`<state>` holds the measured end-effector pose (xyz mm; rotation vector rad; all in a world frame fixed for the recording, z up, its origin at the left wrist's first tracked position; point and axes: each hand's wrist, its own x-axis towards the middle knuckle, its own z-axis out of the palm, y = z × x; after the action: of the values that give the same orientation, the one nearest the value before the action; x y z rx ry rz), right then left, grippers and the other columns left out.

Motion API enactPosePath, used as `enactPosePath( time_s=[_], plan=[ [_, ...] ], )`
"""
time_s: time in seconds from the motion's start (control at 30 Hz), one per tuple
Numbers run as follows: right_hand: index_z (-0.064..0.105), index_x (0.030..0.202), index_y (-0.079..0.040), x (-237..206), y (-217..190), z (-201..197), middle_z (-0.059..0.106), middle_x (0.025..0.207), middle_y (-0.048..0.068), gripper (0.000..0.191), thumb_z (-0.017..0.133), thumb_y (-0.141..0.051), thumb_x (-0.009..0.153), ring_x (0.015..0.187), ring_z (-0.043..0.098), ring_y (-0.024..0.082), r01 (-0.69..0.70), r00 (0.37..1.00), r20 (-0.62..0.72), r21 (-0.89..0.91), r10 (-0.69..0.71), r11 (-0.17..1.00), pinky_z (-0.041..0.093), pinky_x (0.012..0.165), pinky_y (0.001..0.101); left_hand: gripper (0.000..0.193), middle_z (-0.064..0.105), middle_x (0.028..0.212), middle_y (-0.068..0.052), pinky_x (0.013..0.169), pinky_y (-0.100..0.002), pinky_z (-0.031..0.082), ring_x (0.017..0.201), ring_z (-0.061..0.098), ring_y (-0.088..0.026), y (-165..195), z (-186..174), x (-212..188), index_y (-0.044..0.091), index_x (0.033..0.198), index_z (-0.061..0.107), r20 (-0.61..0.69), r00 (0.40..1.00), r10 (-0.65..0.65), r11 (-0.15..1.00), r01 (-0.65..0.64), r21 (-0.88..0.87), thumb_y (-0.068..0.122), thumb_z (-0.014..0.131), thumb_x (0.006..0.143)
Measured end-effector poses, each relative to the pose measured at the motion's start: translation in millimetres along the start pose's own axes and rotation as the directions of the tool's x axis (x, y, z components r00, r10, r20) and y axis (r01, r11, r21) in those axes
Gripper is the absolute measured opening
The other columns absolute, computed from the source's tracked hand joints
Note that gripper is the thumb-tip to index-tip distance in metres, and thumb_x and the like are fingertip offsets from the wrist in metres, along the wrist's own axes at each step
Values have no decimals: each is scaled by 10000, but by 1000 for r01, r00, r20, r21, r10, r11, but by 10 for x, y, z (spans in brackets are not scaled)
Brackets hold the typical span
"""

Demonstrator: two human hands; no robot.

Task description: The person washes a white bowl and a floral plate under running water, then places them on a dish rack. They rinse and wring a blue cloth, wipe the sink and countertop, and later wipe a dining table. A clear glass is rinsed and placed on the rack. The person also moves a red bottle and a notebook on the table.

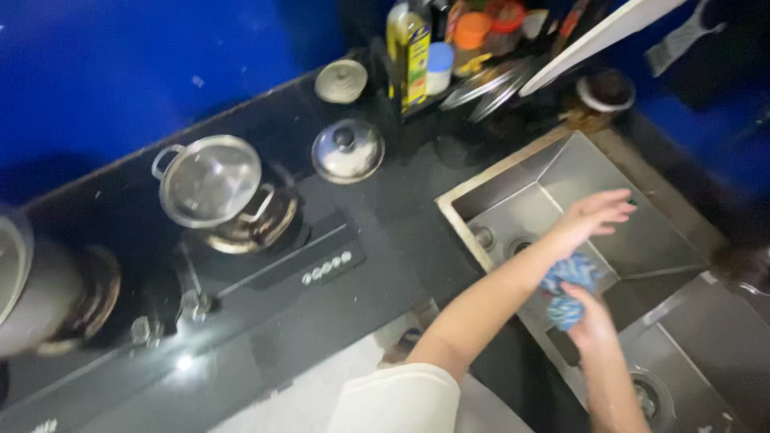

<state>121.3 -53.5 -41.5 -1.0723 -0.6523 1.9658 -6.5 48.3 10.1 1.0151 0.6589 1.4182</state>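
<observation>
Two hands: both are seen over the sink (513, 172) at right of frame.
Cloth (568, 289): a blue-and-white wad is held low in the right half of the frame, above the sink's inner basin, between the two forearms.
Right hand (589, 321): it is closed around the lower part of the cloth, gripped from below; this hand is the nearer one to it.
Left hand (597, 212): it is held open, fingers stretched toward the right edge of the frame; nothing is held in it. The cloth is pressed against its wrist, just below and left of the palm.
Relation: the cloth lies up and slightly left of the right hand, its longer run slanted from lower left to upper right along the left forearm.
Pot (210, 180): a steel pot is set on the hob at upper left, well apart from the hands.
Lid (347, 151): it is laid on the dark counter between pot and sink.
Bottles (413, 52): they are stood at the top edge, behind the sink.
</observation>
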Motion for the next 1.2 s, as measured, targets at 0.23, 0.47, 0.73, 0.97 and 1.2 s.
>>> enactPosePath(
  time_s=[0.23,0.47,0.73,0.97,1.2],
  plan=[
    [610,1340,-47,45,-83,124,724,1239,66,370,619,-186,997,1074,728,193,140,989,31,161,-146,977,606,941,362,544,585,1468,-61,1186,-485,371,1373,507,-243,151,329,-853,290,1364,642,58,971,233,209,-108,972,569,481,927],
    [618,1343,-115,-335,396,704,731,1183,70,377,605,-295,1013,951,729,207,-233,925,292,-67,242,970,585,797,403,571,674,1416,-24,1137,-475,490,1306,638,-221,159,583,-650,374,1349,667,165,953,253,22,-176,984,696,441,935],
    [628,1330,-143,-275,-142,439,704,1164,42,300,682,-223,1046,955,693,206,-104,979,178,39,96,994,543,747,346,365,788,1111,-10,926,-372,615,1077,749,-213,567,-4,-430,318,1241,714,19,978,207,26,-25,999,493,540,972],
    [671,1257,-160,452,-510,199,689,1049,59,392,602,-484,1047,866,631,190,-56,998,16,111,55,992,504,724,325,760,637,1366,-249,1033,-423,522,1214,656,-388,126,-388,-1756,81,1491,515,-21,1000,23,521,6,853,547,666,910],
    [600,1326,-132,522,349,1062,662,1164,54,428,533,-469,1072,1000,645,218,-38,959,267,-214,96,976,533,854,423,840,494,1460,-82,968,-516,524,1251,593,-313,561,-843,-2656,240,1602,279,-597,754,-274,955,286,-77,554,632,908]
  ],
)
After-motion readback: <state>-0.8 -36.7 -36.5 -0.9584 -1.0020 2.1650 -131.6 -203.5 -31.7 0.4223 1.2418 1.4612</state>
